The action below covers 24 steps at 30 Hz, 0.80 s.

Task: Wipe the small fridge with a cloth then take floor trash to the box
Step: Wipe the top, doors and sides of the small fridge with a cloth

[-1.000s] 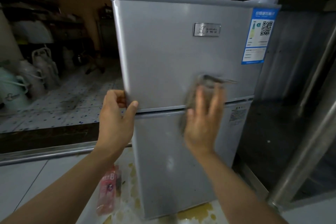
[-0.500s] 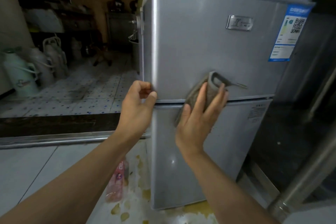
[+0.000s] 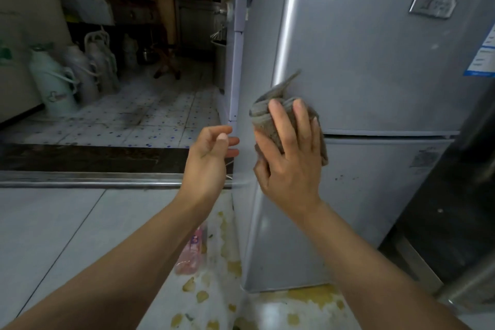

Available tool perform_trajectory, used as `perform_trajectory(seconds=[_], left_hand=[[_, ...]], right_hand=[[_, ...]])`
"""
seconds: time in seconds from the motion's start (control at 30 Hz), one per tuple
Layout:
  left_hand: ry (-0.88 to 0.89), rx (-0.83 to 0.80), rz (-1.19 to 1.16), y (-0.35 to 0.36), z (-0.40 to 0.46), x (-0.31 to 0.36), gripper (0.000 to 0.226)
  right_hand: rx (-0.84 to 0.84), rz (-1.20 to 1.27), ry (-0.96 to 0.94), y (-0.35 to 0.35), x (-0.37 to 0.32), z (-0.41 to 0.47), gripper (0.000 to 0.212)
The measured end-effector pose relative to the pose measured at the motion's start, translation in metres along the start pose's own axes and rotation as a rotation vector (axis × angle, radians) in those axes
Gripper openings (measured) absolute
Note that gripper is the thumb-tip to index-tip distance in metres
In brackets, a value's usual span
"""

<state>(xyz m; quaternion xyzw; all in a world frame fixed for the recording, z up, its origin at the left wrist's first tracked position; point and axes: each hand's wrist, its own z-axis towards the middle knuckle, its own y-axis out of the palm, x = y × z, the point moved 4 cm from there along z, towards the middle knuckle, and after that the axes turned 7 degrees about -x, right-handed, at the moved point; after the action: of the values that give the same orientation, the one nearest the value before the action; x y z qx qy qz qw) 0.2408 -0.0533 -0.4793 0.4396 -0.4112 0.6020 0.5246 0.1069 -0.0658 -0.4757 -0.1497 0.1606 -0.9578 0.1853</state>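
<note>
The small silver two-door fridge (image 3: 361,67) fills the right half of the view, seen from its left front corner. My right hand (image 3: 289,163) presses a crumpled grey cloth (image 3: 270,115) against the fridge's left edge, at the seam between the doors. My left hand (image 3: 211,161) hovers just left of the fridge with fingers loosely curled, holding nothing and touching nothing. A pink plastic bottle (image 3: 191,252) lies on the floor beside the fridge's foot, partly hidden by my left forearm.
Yellowish stains (image 3: 313,296) mark the white floor around the fridge base. A metal door rail (image 3: 93,182) crosses the floor to the left. Beyond it, pale thermos jugs (image 3: 56,88) stand on a tiled floor. A dark steel cabinet (image 3: 455,222) is at the right.
My left hand has let go of the fridge's edge and pulled back. My right hand has slid the cloth leftwards to the fridge's left edge. The view has shifted left.
</note>
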Motion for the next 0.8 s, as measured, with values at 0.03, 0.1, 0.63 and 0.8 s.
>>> perform_trajectory(seconds=[0.03,0.1,0.63,0.8], left_hand=[[-0.009,0.004,0.002,-0.001,-0.001,-0.005,0.02],[-0.019,0.002,-0.005,-0.002,-0.003,-0.012,0.021],[-0.026,-0.021,0.062,0.027,-0.009,-0.022,0.018],[0.055,0.038,0.26,0.051,-0.013,-0.024,0.011]], right_hand=[[-0.013,-0.021,-0.036,0.004,-0.002,-0.011,0.034],[-0.034,-0.051,-0.107,0.013,-0.007,-0.034,0.031],[-0.02,0.018,-0.033,0.003,0.05,-0.044,0.039],[-0.236,-0.011,0.065,0.018,0.045,-0.126,0.039]])
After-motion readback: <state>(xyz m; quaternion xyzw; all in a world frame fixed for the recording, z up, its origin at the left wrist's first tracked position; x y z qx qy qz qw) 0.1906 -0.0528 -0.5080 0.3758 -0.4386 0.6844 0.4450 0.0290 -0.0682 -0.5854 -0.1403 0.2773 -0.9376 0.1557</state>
